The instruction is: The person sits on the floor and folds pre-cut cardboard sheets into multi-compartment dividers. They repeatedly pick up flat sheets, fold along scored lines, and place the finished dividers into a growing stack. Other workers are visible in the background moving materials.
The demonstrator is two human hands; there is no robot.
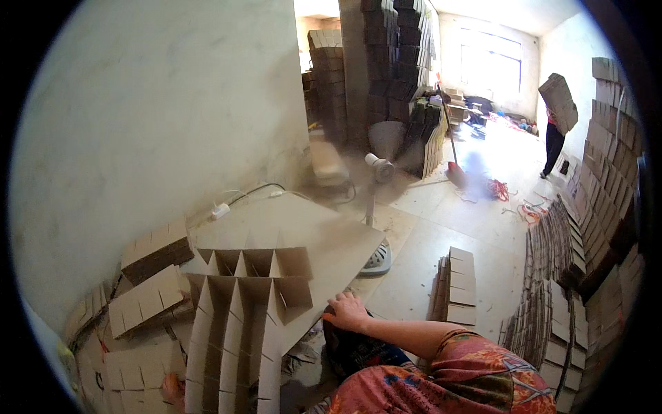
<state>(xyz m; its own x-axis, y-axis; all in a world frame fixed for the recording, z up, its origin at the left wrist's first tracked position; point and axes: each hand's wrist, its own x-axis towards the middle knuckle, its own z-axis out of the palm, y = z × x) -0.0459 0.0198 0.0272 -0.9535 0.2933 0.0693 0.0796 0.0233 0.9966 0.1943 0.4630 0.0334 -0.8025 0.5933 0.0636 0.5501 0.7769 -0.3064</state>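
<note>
A cardboard divider grid (pixel 238 331) of interlocked slotted strips stands on the table (pixel 303 224) in front of me. My left hand (pixel 174 390) is low at the left, between the grid and a pile of slotted cardboard strips (pixel 141 369). The grid partly hides it, and its fingers are too unclear to read. My right hand (pixel 346 312) lies over a dark blue printed fabric thing (pixel 358 348) by the table's edge, fingers stretched and slightly bent, holding nothing. More bundles of slotted strips (pixel 157 252) lean by the wall on the left.
A standing fan (pixel 378 169) rises beyond the table corner. A power strip (pixel 219 211) lies by the wall. Cardboard stacks (pixel 460 286) stand on the floor and along the right wall. Further back are a red dustpan (pixel 456 172) and a person carrying a cardboard bundle (pixel 558 103).
</note>
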